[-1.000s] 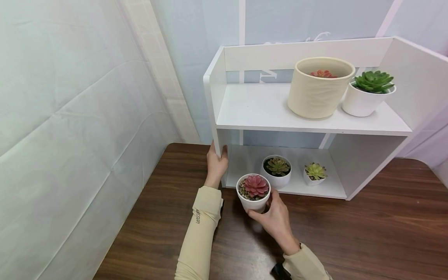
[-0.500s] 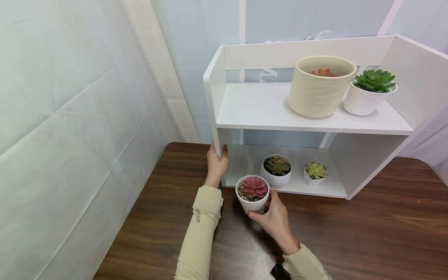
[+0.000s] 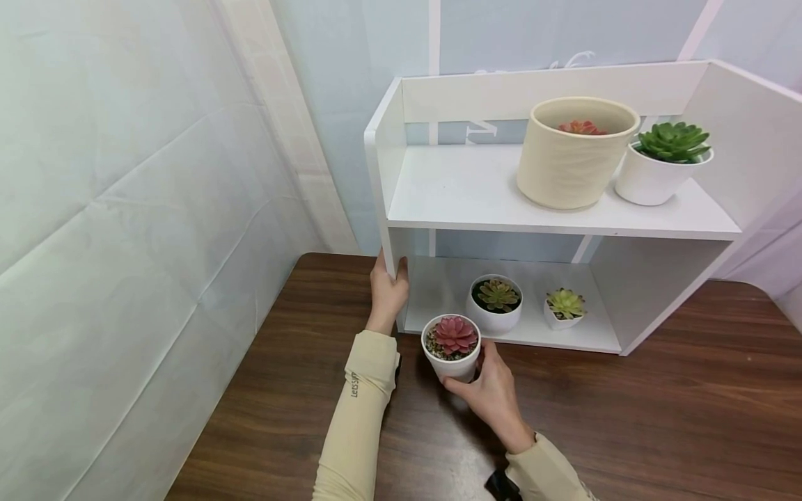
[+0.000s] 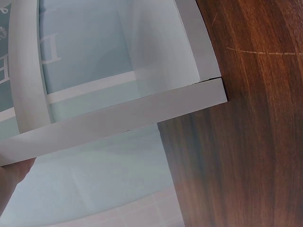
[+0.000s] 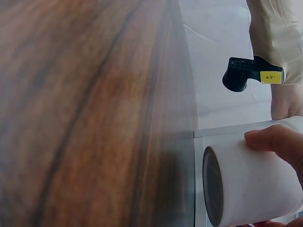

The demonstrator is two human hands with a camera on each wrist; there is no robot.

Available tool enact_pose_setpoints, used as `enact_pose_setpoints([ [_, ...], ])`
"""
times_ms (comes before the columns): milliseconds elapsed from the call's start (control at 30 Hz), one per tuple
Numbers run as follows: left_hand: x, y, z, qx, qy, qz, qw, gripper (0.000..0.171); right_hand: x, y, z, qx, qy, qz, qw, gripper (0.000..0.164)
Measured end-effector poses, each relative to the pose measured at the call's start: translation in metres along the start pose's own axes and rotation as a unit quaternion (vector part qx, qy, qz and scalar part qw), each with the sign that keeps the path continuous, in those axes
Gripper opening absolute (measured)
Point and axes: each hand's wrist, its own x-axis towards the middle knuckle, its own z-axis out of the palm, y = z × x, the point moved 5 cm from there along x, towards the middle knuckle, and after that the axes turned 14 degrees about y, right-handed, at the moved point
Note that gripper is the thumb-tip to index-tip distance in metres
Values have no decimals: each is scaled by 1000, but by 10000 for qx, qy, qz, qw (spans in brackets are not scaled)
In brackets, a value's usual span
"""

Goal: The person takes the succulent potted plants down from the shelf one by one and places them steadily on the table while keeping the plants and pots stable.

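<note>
the tabletop (image 3: 276,424) along the bottom of the frame looks like dark grained wood with a soft sheen. at upper right, the shelf (image 3: 464,184) resembles smooth laminated board; its cream pot (image 3: 567,170) looks matt, ceramic-like, faintly rippled. the white pot (image 3: 456,367) at lower centre appears smooth, its red succulent (image 3: 456,334) plastic. creased fabric-like sheeting (image 3: 131,236) fills the left.

The head camera looks down on the shelf (image 3: 460,184), which both wrist cameras see closer.
</note>
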Motion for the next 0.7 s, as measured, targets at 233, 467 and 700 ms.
enact_pose_setpoints([
  [233,1,-3,1,101,-46,-182,9998,38,1,2,2,-27,-35,60,10000,75],
  [467,0,-2,1,97,-63,-243,9996,39,1,4,3,-44,-54,97,9999,77],
  [700,0,-2,1,53,-79,-301,9995,40,1,5,4,-51,-54,66,10000,77],
])
